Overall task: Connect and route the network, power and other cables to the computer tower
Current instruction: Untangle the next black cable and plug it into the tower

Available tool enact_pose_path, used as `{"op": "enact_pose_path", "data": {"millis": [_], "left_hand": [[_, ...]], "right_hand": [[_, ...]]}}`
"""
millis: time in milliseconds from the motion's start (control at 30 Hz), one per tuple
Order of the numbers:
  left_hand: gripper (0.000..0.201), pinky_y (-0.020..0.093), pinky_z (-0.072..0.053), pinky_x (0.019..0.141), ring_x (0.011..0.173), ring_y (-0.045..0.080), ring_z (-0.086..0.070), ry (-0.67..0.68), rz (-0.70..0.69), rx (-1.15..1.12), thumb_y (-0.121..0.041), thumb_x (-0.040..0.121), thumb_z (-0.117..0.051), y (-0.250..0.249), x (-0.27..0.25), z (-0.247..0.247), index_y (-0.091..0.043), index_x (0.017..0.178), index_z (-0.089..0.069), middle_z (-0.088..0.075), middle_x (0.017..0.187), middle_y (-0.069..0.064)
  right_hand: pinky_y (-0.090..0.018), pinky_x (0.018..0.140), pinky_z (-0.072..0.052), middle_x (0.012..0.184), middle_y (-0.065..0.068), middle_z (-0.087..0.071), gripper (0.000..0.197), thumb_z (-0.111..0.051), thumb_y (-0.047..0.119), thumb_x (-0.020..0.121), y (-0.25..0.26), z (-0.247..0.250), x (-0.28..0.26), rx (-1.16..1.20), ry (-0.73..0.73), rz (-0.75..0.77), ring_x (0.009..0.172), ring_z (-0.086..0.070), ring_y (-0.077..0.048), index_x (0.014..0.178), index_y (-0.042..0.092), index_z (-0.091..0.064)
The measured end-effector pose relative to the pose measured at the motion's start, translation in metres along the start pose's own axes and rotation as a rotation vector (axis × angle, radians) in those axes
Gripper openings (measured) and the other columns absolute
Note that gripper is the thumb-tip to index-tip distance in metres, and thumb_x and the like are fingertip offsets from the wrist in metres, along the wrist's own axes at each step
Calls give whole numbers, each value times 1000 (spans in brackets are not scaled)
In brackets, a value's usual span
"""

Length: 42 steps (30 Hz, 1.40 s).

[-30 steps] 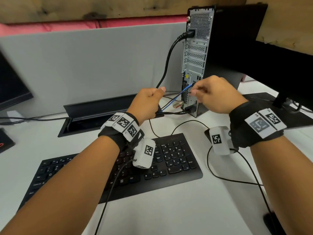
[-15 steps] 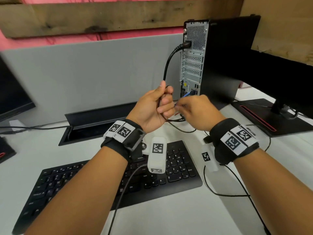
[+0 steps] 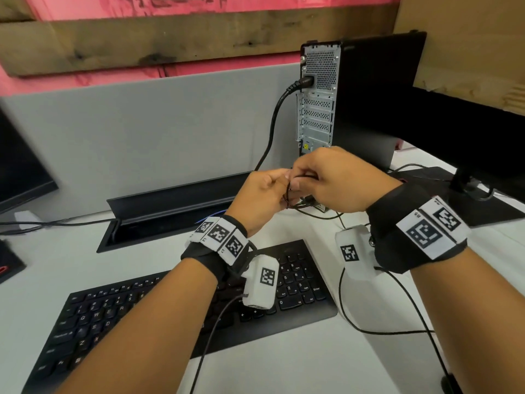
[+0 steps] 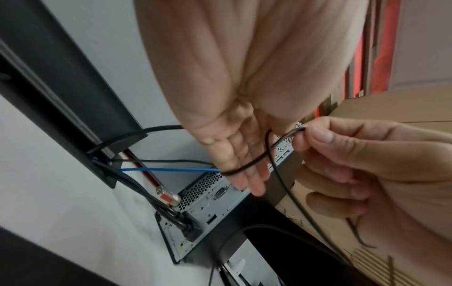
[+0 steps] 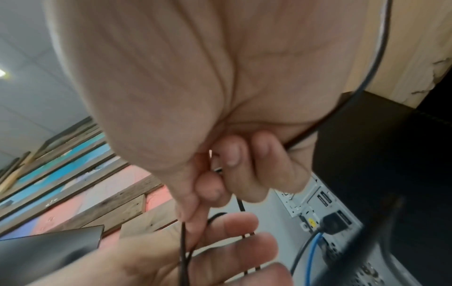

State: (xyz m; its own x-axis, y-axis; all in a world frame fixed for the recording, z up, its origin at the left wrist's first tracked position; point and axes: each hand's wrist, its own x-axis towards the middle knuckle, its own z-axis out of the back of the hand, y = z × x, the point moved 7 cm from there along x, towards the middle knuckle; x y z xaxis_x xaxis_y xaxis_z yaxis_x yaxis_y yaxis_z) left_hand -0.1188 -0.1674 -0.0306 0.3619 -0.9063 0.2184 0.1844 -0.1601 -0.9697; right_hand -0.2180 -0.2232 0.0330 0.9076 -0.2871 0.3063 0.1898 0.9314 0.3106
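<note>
The computer tower [image 3: 318,109] stands at the back of the desk with its rear panel facing me. A thick black power cable [image 3: 274,123] is plugged in near its top. A blue network cable [image 4: 171,169] runs from the desk's cable tray to a low port on the tower [image 5: 311,257]. Just in front of the ports my hands meet. My left hand [image 3: 261,194] keeps its fingers [image 4: 244,164] straight, and a thin black cable [image 4: 254,160] is looped round them. My right hand [image 3: 332,177] pinches that cable [image 4: 302,129] between thumb and forefinger, beside the left fingers.
A black keyboard [image 3: 176,302] lies under my forearms. An open black cable tray [image 3: 170,211] runs along the grey partition. A monitor stand [image 3: 483,200] is at the right, another screen [image 3: 17,172] at far left. A silver and red plug [image 4: 167,196] lies by the tower's base.
My right hand came back from the tower's ports to the left hand. Both hands now sit lower and closer, with the thin cable looped round the left fingers.
</note>
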Motion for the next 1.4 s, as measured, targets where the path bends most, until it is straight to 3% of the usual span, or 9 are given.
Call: {"op": "enact_pose_path", "data": {"millis": [200, 333, 467, 600, 700, 833, 1033, 1200, 1400], "left_hand": [[40, 31, -53, 68, 62, 20, -65, 94, 133, -228, -31, 108, -32, 1, -5, -8, -6, 111, -62, -69, 77, 12], [39, 28, -44, 67, 53, 12, -43, 184, 194, -452, -18, 108, -29, 7, -8, -11, 3, 128, -54, -49, 66, 2], [38, 27, -49, 69, 55, 9, -41, 206, 201, -580, -5, 104, -31, 12, -10, -14, 4, 137, -47, -43, 68, -1], [27, 29, -57, 76, 47, 6, -41, 159, 175, -713, -11, 105, -36, 15, -7, -14, 0, 113, -59, -45, 62, -2], [28, 22, -52, 57, 43, 5, -38, 141, 205, -814, -16, 105, -37, 20, -6, -17, -1, 103, -62, -46, 58, -3], [33, 17, -38, 45, 46, 5, -41, 64, 174, -894, -17, 105, -35, 19, 0, -17, 2, 119, -57, -53, 65, -1], [35, 22, -54, 63, 63, 10, -62, -180, 64, -710, -12, 107, -34, 20, 9, -5, -1, 139, -44, -72, 89, 6], [36, 33, -57, 86, 83, 20, -71, -157, -36, 9, -12, 106, -40, 17, 10, 5, -9, 140, -50, -74, 94, 7], [36, 28, -29, 55, 53, 16, -36, 45, 51, -206, 3, 99, -27, 13, -2, -18, 3, 100, -62, -48, 61, 7]], "right_hand": [[-20, 62, -43, 68, 12, -56, 14, -71, 25, 92, -17, 7, 0, 45, -287, 25, 68, -53, -3, 81, 21, -63], [-4, 61, -36, 61, 14, -53, 12, -69, 25, 94, -31, 3, -1, 96, -388, -4, 65, -53, 4, 86, 16, -68], [-7, 57, -35, 58, 6, -54, 16, -64, 28, 98, -40, -2, -1, 126, -371, -39, 58, -51, -6, 86, 17, -68], [-19, 60, -43, 70, -5, -63, 24, -53, 29, 104, -49, -15, -1, 163, -251, -78, 67, -59, -17, 89, 19, -69], [-25, 62, -44, 71, -2, -62, 27, -50, 30, 105, -52, -22, -4, 168, -211, -104, 68, -58, -15, 89, 17, -69], [-34, 69, -50, 73, -5, -62, 26, -46, 23, 105, -44, -35, -2, 116, -100, -115, 74, -61, -23, 90, 14, -64], [-23, 64, -37, 69, 11, -53, 20, -55, 31, 101, -27, -55, -8, -69, 280, -129, 66, -50, -5, 83, 29, -63], [-26, 58, -37, 66, 7, -54, 30, -63, 27, 97, -11, -30, -6, -99, 261, -111, 64, -52, -13, 68, 30, -59], [-33, 68, -52, 74, 4, -66, 15, -64, 26, 96, -11, 3, -2, -61, -35, -54, 73, -62, -13, 83, 23, -69]]}}
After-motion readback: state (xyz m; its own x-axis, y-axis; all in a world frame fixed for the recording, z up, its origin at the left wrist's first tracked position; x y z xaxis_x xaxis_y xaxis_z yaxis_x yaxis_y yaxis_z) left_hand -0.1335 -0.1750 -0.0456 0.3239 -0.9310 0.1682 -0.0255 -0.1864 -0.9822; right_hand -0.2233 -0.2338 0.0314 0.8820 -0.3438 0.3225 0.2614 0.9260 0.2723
